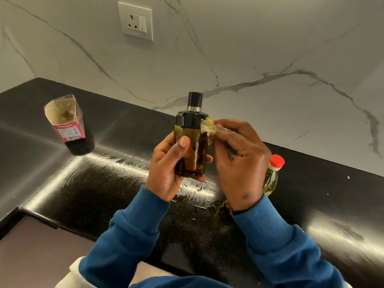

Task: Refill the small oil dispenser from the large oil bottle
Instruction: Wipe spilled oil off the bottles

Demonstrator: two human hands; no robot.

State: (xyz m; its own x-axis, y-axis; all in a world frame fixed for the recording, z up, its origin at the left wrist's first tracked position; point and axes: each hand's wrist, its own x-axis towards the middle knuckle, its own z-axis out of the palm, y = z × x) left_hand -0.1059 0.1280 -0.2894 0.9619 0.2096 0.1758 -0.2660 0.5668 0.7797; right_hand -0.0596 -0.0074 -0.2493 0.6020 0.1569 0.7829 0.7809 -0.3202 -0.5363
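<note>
The left hand (168,163) grips the dispenser (192,142) above the bench (104,173); right fingers (226,129) pinch a tissue (207,126) against its shoulder. Best wipe downward, holding it upright. The capped oil bottle (272,175) stands behind the right wrist.

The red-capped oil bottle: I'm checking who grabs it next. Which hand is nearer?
Right. The right hand overlaps the red-capped oil bottle in view; the left hand grips the dispenser farther left.

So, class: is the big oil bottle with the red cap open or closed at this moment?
Closed. The red cap sits on the large oil bottle, which stands upright on the black counter behind the right hand.
</note>
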